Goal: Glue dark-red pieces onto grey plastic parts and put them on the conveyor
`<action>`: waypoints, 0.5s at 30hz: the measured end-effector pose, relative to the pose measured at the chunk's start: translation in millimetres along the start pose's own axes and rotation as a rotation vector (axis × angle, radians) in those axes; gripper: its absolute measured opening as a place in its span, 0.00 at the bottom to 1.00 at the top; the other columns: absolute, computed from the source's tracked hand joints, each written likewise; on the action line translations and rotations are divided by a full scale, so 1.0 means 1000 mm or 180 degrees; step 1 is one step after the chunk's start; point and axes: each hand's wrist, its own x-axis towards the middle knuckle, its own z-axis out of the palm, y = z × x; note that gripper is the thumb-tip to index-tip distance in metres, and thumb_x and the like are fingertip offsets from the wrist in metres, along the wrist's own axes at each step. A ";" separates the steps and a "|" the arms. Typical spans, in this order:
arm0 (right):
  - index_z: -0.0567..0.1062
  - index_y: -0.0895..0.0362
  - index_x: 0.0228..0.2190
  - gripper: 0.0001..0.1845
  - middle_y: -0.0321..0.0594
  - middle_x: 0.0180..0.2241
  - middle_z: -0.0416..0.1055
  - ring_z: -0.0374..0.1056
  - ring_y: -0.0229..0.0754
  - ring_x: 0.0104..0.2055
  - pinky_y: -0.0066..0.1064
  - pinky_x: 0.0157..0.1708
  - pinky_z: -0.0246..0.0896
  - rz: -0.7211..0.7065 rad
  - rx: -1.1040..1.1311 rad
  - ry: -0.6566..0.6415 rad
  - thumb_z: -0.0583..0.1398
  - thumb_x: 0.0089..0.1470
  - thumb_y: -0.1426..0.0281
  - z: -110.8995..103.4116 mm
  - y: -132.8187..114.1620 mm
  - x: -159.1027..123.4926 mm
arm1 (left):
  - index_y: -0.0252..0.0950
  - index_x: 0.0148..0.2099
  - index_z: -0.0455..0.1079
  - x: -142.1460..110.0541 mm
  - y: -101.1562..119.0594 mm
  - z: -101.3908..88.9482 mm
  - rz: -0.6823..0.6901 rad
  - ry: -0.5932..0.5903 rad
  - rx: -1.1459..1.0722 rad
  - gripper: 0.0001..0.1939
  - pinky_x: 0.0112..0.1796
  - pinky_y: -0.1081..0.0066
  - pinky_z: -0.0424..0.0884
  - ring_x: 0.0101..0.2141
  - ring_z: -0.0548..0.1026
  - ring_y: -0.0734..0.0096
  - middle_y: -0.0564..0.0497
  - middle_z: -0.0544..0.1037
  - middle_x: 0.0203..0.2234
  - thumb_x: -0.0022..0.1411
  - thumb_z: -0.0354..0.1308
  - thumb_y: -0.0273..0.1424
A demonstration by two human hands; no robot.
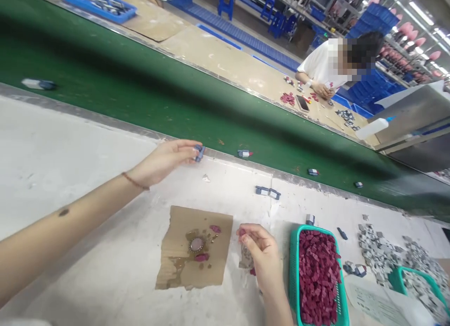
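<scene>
My left hand (168,161) reaches to the near edge of the green conveyor belt (147,92), its fingers closed on a small blue-grey plastic part (199,152). Over the white table my right hand (262,251) pinches a small maroon piece (241,232), mostly covered by the fingertips. Left of that hand lies a stained cardboard sheet (218,260) with a round bottle cap (196,244) and maroon pieces (201,257) on it. A scrap of card shows partly behind the right fingers. Two blue-grey and white parts (267,192) sit beyond the right hand.
A green basket (293,274) full of maroon pieces stands right of my right hand. Farther right are loose grey pieces (376,251) and another green basket (397,279). Several assembled parts (245,153) lie on the belt. Across it a co-worker (319,63) handles small parts.
</scene>
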 end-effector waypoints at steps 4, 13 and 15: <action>0.81 0.54 0.32 0.12 0.37 0.25 0.76 0.70 0.38 0.28 0.29 0.31 0.68 0.0136 -0.0133 -0.0183 0.71 0.42 0.63 0.018 0.013 0.010 | 0.36 0.38 0.77 -0.055 -0.013 -0.003 -0.0604 -0.0073 -0.0647 0.22 0.40 0.64 0.74 0.36 0.78 0.60 0.46 0.82 0.34 0.38 0.74 0.38; 0.79 0.54 0.39 0.11 0.43 0.37 0.78 0.74 0.44 0.39 0.33 0.39 0.71 -0.1029 -0.1881 -0.0879 0.57 0.59 0.73 0.042 0.030 0.002 | 0.37 0.34 0.78 -0.110 -0.048 -0.003 -0.1372 0.0208 -0.1535 0.22 0.25 0.78 0.69 0.25 0.73 0.74 0.53 0.78 0.24 0.34 0.78 0.35; 0.77 0.54 0.43 0.14 0.44 0.38 0.77 0.74 0.44 0.42 0.34 0.42 0.71 -0.1566 -0.2275 -0.1041 0.54 0.62 0.75 0.043 0.030 0.001 | 0.39 0.39 0.78 -0.115 -0.051 -0.002 -0.1509 0.0179 -0.1712 0.24 0.27 0.78 0.70 0.26 0.74 0.75 0.55 0.77 0.24 0.36 0.77 0.33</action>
